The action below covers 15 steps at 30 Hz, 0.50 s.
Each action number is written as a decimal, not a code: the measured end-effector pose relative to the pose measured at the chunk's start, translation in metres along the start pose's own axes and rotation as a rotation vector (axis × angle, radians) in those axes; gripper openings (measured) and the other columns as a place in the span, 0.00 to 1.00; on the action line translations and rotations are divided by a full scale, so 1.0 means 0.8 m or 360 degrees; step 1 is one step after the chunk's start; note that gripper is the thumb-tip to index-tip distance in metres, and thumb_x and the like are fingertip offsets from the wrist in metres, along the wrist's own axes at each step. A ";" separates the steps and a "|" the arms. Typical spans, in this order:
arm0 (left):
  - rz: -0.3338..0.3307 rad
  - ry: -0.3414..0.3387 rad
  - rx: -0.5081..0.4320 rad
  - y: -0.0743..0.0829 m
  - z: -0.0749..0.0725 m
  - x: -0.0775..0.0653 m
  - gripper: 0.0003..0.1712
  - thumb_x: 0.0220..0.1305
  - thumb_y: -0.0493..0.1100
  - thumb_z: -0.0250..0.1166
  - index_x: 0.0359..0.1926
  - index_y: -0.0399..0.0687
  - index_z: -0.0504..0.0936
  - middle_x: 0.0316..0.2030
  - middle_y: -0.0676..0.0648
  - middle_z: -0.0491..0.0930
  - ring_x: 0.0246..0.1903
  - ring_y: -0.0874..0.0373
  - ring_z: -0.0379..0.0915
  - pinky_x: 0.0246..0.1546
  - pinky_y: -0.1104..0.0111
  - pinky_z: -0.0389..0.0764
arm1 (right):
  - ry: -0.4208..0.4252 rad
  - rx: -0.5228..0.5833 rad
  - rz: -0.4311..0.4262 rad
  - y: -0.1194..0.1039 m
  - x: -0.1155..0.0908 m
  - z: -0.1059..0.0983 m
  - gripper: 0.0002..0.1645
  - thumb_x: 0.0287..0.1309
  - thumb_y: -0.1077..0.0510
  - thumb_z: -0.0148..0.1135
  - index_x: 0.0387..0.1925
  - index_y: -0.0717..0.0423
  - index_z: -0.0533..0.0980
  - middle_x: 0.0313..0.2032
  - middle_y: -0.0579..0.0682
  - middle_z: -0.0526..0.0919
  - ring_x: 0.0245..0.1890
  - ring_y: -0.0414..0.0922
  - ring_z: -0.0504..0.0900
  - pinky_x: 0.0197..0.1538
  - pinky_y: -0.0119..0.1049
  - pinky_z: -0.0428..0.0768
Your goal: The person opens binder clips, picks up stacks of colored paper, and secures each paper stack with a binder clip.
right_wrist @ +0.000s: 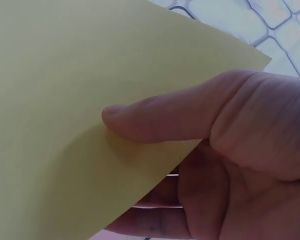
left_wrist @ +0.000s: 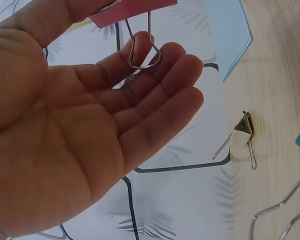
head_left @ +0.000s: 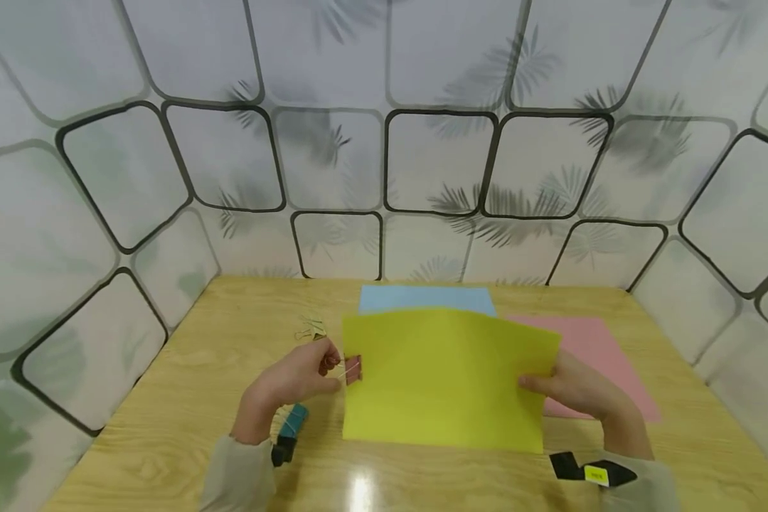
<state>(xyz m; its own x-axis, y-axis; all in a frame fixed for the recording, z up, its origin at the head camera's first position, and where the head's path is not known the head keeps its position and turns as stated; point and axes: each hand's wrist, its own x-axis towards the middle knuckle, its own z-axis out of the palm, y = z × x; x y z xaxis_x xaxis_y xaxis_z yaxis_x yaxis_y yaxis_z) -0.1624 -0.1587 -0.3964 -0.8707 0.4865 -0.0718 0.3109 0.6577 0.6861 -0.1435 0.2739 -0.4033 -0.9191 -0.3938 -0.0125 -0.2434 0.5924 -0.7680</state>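
A sheet of yellow paper [head_left: 448,384] is held up above the table, spread between the two hands. My left hand [head_left: 304,373] grips the wire handles of a pink binder clip [head_left: 353,370], which sits at the sheet's left edge. In the left wrist view, one handle of the pink binder clip [left_wrist: 132,10] lies against the fingers [left_wrist: 165,85], and the thumb is at the other. My right hand [head_left: 579,384] pinches the sheet's right edge. In the right wrist view its thumb [right_wrist: 160,117] presses on the front face, with the other fingers behind.
Blue paper [head_left: 422,299] lies at the back of the wooden table [head_left: 166,412], partly behind the yellow sheet. Pink paper [head_left: 604,363] lies at the right. A cream binder clip [left_wrist: 241,132] stands beyond my left hand, and a teal binder clip [head_left: 293,421] lies near my left wrist.
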 end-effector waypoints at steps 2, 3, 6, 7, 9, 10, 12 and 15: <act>0.0048 -0.0034 0.0009 -0.001 0.000 0.000 0.14 0.63 0.35 0.66 0.45 0.37 0.72 0.36 0.43 0.72 0.34 0.54 0.63 0.36 0.63 0.68 | -0.0004 -0.0052 0.0002 0.000 -0.003 -0.001 0.23 0.64 0.56 0.65 0.53 0.68 0.72 0.40 0.52 0.81 0.38 0.41 0.79 0.41 0.33 0.78; 0.0071 -0.0048 0.0018 -0.002 0.000 -0.001 0.13 0.62 0.35 0.67 0.45 0.37 0.72 0.35 0.42 0.71 0.34 0.54 0.63 0.35 0.63 0.67 | -0.0012 -0.0087 -0.0005 0.001 -0.004 -0.002 0.22 0.65 0.56 0.65 0.52 0.67 0.73 0.39 0.51 0.81 0.37 0.40 0.78 0.40 0.32 0.78; 0.0101 -0.0066 0.0072 -0.002 -0.006 -0.004 0.13 0.61 0.34 0.67 0.44 0.38 0.73 0.36 0.44 0.72 0.35 0.54 0.64 0.36 0.64 0.69 | -0.0070 -0.0103 -0.0047 0.000 -0.005 -0.005 0.18 0.66 0.56 0.63 0.49 0.65 0.74 0.37 0.50 0.80 0.35 0.38 0.78 0.39 0.32 0.78; 0.0102 -0.0068 0.0090 -0.001 -0.006 -0.006 0.14 0.60 0.33 0.67 0.44 0.38 0.73 0.36 0.44 0.72 0.35 0.54 0.64 0.37 0.63 0.70 | -0.0064 -0.0133 -0.0057 -0.001 -0.007 -0.005 0.18 0.66 0.54 0.64 0.50 0.64 0.75 0.38 0.48 0.81 0.36 0.36 0.78 0.40 0.32 0.78; 0.0109 -0.0086 0.0114 0.000 -0.008 -0.008 0.14 0.59 0.32 0.67 0.44 0.38 0.73 0.37 0.45 0.73 0.36 0.54 0.66 0.38 0.63 0.71 | -0.0057 -0.0148 -0.0092 -0.002 -0.010 -0.008 0.17 0.65 0.54 0.65 0.48 0.61 0.76 0.38 0.48 0.83 0.36 0.35 0.78 0.40 0.31 0.79; 0.0110 -0.0103 0.0114 0.000 -0.009 -0.008 0.14 0.59 0.32 0.66 0.44 0.38 0.74 0.38 0.45 0.74 0.37 0.54 0.67 0.39 0.62 0.73 | -0.0066 -0.0126 -0.0088 -0.003 -0.012 -0.010 0.18 0.64 0.54 0.66 0.49 0.62 0.76 0.40 0.48 0.84 0.37 0.35 0.79 0.40 0.31 0.79; 0.0115 -0.0127 0.0101 0.002 -0.009 -0.009 0.14 0.59 0.32 0.66 0.44 0.39 0.74 0.38 0.45 0.74 0.38 0.53 0.69 0.41 0.60 0.74 | -0.0080 -0.0102 -0.0103 -0.003 -0.018 -0.015 0.20 0.64 0.55 0.66 0.52 0.62 0.76 0.43 0.50 0.84 0.40 0.34 0.80 0.42 0.31 0.80; 0.0128 -0.0159 0.0061 0.002 -0.006 -0.011 0.14 0.59 0.32 0.66 0.45 0.39 0.74 0.39 0.45 0.75 0.40 0.52 0.71 0.42 0.59 0.75 | -0.0132 -0.0027 -0.0095 -0.002 -0.021 -0.018 0.21 0.65 0.57 0.64 0.54 0.67 0.74 0.46 0.55 0.83 0.42 0.34 0.80 0.41 0.32 0.81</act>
<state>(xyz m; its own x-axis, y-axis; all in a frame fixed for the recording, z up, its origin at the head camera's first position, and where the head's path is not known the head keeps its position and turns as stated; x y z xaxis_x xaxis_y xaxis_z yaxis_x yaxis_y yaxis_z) -0.1562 -0.1644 -0.3914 -0.8010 0.5918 -0.0907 0.3939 0.6350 0.6646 -0.1319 0.2897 -0.3925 -0.8741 -0.4854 -0.0203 -0.3031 0.5774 -0.7581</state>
